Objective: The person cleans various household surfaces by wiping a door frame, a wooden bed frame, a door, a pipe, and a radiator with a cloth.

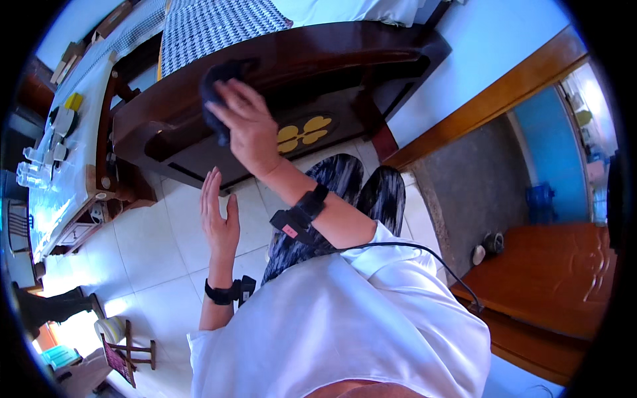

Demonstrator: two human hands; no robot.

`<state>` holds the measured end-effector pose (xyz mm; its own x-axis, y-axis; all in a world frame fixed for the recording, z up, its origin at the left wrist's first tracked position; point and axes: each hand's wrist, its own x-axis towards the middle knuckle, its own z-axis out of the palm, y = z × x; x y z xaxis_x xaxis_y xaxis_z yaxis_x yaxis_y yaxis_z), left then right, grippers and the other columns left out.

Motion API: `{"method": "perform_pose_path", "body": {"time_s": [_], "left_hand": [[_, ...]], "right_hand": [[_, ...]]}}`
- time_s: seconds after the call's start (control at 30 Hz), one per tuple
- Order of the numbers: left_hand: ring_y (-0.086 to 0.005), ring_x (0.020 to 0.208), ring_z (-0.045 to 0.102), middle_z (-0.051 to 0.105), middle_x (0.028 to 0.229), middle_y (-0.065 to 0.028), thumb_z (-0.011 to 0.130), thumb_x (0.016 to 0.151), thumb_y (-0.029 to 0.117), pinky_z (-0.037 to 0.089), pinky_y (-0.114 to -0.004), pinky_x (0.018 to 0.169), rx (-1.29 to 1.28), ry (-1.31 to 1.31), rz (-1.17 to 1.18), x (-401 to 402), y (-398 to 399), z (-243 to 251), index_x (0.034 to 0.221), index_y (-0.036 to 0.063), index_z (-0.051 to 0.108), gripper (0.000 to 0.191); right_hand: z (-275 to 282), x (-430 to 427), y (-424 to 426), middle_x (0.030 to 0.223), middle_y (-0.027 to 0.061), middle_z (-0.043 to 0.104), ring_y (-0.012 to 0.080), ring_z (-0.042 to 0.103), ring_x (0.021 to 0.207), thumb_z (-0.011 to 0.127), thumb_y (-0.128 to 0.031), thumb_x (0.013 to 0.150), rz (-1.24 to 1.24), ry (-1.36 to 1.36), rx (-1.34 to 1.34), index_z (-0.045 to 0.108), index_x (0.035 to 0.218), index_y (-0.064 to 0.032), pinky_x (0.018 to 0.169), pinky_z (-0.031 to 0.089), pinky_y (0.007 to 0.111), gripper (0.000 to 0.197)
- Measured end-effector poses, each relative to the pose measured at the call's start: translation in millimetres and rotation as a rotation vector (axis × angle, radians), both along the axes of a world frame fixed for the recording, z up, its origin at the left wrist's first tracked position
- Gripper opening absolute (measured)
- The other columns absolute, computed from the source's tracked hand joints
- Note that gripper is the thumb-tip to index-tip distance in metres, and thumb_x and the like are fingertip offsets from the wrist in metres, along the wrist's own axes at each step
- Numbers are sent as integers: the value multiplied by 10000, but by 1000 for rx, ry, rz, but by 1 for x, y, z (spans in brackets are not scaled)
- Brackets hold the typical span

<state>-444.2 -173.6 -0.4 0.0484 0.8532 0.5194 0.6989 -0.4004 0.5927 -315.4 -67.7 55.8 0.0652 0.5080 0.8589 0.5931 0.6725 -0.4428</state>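
My right hand presses a dark cloth against the glossy brown wooden footboard of a bed. Its fingers are spread over the cloth and slightly blurred, and part of the cloth is hidden under them. A yellow four-petal ornament decorates the footboard's lower panel. Below and to the left of that hand, my left hand is held above the tiled floor with nothing in it. Its fingers point up and its thumb stands apart.
A houndstooth cover lies on the bed. At left, a table under clear sheeting bears glasses and a yellow block. Lower left stands a folding stool. A brown wooden door and a doorway are at right. A black cable trails from my right wrist.
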Motion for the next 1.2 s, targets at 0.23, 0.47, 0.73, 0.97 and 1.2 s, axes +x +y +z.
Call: {"method": "perform_pose_path", "body": {"time_s": [0.23,0.47,0.73,0.97,1.2], "left_hand": [[-215,918,613,623,995,-100,525,839,-1,470,-304,785,-304,-425,180,-32,-17,-60,1043,44,558,211],[-150,1001,563,577,1108,-52,530,911,114,452,-275,821,-469,-738,179,-42,-26,-88,1225,103,479,319],[-160,1068,519,528,1176,-44,581,907,273,438,-282,888,-583,-1655,76,-17,-1,-47,1284,86,459,439],[-203,1145,452,474,1243,-92,574,897,126,337,-315,1009,397,-869,367,-86,73,33,1338,41,338,507],[-340,1330,310,402,1387,-159,485,685,-197,238,-400,1096,631,-64,274,-47,130,24,1329,60,393,700]], "right_hand": [[-68,-4,-15,1144,126,612,233,586,1047,467,47,732,862,332,-1042,641,1092,-43,942,434,307,409],[-108,3,-27,987,151,637,311,615,936,618,-115,778,490,60,-876,560,1051,-86,824,480,378,281],[-67,-7,-65,1115,137,626,290,625,976,632,-256,813,871,-52,-1105,563,1177,-104,840,488,374,400],[34,101,11,1189,76,590,216,552,1103,505,-197,938,19,-65,-122,573,1187,-91,928,440,333,280],[30,135,70,1172,6,603,190,524,1138,366,-357,980,-448,-646,16,591,1164,-183,1004,338,382,339]]}}
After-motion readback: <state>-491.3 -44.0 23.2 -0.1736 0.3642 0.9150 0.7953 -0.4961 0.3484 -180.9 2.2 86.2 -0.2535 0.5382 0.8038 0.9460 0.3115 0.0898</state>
